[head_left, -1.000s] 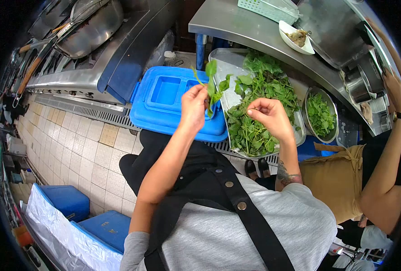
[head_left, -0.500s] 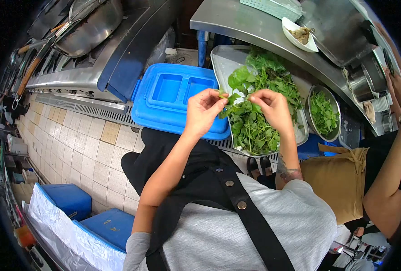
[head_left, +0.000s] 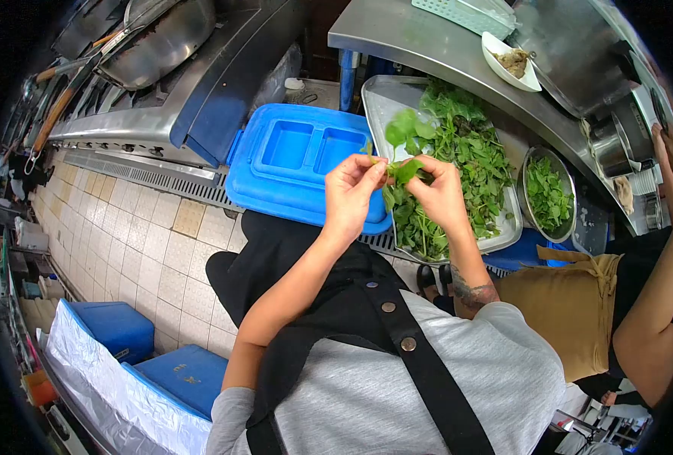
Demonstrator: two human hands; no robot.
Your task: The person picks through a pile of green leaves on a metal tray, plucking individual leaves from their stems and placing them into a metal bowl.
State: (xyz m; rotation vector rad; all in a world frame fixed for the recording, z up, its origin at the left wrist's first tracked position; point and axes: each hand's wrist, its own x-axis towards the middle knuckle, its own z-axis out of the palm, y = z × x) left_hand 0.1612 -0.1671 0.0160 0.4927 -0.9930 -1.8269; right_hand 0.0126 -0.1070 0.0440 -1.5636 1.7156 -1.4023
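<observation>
My left hand is closed in a pinch on a leafy green sprig. The fingers of my right hand pinch the same sprig close beside them. Its leaves stand up between and above my fingertips. Below and beyond my hands is a metal tray heaped with loose leafy greens. To the right of the tray, a round metal bowl holds more picked leaves. A blue lidded bin lies under and left of my left hand.
A steel counter overhangs the tray, with a white dish and a pale green basket on it. The stove bears a wok. A co-worker in a tan apron stands at right. Blue boxes sit lower left.
My right hand has moved left towards my left hand, bringing the fingertips close together at the sprig. The view has shifted slightly.
</observation>
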